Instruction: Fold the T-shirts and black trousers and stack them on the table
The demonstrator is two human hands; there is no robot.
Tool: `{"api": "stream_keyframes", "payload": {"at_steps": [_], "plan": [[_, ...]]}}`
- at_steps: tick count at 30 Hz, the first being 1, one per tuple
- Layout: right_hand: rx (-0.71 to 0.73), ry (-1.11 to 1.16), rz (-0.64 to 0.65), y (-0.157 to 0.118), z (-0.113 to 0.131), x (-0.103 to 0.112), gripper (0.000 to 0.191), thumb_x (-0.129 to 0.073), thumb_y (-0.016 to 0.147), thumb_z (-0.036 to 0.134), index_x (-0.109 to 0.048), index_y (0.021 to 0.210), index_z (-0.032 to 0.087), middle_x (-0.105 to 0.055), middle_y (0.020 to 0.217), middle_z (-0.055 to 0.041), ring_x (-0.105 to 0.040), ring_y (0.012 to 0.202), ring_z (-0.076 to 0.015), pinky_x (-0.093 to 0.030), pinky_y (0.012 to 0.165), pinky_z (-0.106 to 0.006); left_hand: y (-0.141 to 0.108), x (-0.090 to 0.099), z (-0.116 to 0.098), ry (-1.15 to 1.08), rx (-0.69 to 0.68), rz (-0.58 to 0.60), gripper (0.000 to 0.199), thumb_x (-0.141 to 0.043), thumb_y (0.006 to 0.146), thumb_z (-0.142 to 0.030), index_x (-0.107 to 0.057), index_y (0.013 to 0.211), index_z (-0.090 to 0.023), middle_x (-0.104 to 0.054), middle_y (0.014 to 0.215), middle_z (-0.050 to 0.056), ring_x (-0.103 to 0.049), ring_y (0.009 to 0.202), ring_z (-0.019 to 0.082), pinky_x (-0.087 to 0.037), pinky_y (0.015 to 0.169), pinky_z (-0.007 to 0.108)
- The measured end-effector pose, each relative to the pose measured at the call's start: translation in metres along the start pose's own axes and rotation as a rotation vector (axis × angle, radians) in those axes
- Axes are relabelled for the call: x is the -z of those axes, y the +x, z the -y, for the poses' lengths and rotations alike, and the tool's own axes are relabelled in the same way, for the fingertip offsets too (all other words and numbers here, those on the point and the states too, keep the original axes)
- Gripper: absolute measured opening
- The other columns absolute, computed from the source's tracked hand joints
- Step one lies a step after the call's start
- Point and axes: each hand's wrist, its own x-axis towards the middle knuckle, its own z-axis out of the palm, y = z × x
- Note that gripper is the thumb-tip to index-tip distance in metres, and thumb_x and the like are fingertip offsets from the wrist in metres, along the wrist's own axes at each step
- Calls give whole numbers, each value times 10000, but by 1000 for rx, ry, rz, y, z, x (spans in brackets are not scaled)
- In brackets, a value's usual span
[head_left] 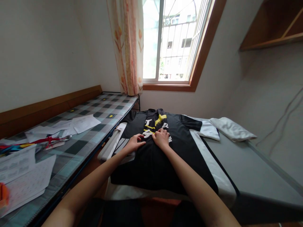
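Note:
A black garment (151, 170) with white side panels lies spread out on a grey table (248, 164), its white and yellow print near the middle. My left hand (134, 143) is just left of the print, fingers apart and slightly curled, with nothing visible between them. On the print rests my right hand (161, 138), its fingers bent against the fabric; whether it pinches any cloth is too small to tell. The short sleeve with a white end (209, 130) extends to the right.
A folded white cloth (233, 128) lies at the table's back right. To the left stands a bed with a checked cover (87, 148), holding papers (81, 124) and colourful straps (50, 142). Behind are a curtain (130, 47) and window; a wooden shelf (272, 41) hangs upper right.

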Motion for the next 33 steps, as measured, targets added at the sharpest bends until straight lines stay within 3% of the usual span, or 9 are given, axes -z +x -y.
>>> {"api": "stream_keyframes", "payload": {"at_steps": [8,13,17,19,22,25,28,33], "plan": [[6,-14,-19,-1,0,0,357,-469,906,451,-724,922,202,-547,1197,-130,-445,1078,-299,-334,897,-417,-23,1,-1,96,-33,-19,395,-747,661,-191,-696,1053,-184,-588,903,50,-584,827,188,-497,780,304],[26,16,-26,-2,-1,1,345,-456,914,428,-713,913,197,-554,1169,-124,-454,1064,-284,-335,895,-409,-30,1,-3,58,-85,22,261,-688,727,-214,-710,986,-191,-533,954,32,-538,658,102,-504,667,254],[97,73,-28,-10,-6,3,289,-492,903,393,-688,973,193,-574,1145,-110,-474,1074,-257,-344,914,-369,-44,0,-3,116,-195,14,185,-627,799,-247,-708,958,-197,-525,1044,37,-520,585,61,-510,679,260],[169,116,-23,-17,-12,5,293,-513,898,381,-668,1047,182,-587,1150,-100,-491,1087,-235,-346,942,-338,-51,1,-5,202,-280,-13,177,-598,831,-259,-715,953,-203,-540,1109,58,-570,669,95,-513,750,289],[281,160,2,-29,-26,9,333,-503,913,358,-631,1157,171,-587,1213,-95,-505,1129,-206,-340,988,-305,-60,5,-10,324,-438,-11,228,-555,855,-201,-716,1013,-232,-563,1232,77,-590,1009,198,-459,946,358],[365,169,9,-46,-43,16,346,-479,929,324,-602,1217,178,-569,1275,-94,-498,1178,-195,-336,1025,-314,-68,8,-15,394,-563,126,387,-504,861,-125,-655,1180,-285,-583,1310,47,-470,1258,226,-336,1088,426],[472,169,-1,-69,-61,28,339,-479,927,298,-606,1221,187,-564,1287,-98,-492,1203,-200,-342,1049,-345,-81,7,-22,441,-619,251,492,-479,876,-140,-529,1343,-286,-527,1397,59,-428,1324,227,-283,1118,456],[688,181,71,-113,-88,56,335,-460,925,255,-624,1217,248,-571,1289,-81,-498,1216,-209,-382,1044,-393,-103,6,-33,463,-687,299,572,-496,892,-210,-390,1443,-320,-418,1485,69,-331,1395,262,-209,1140,507]]}}
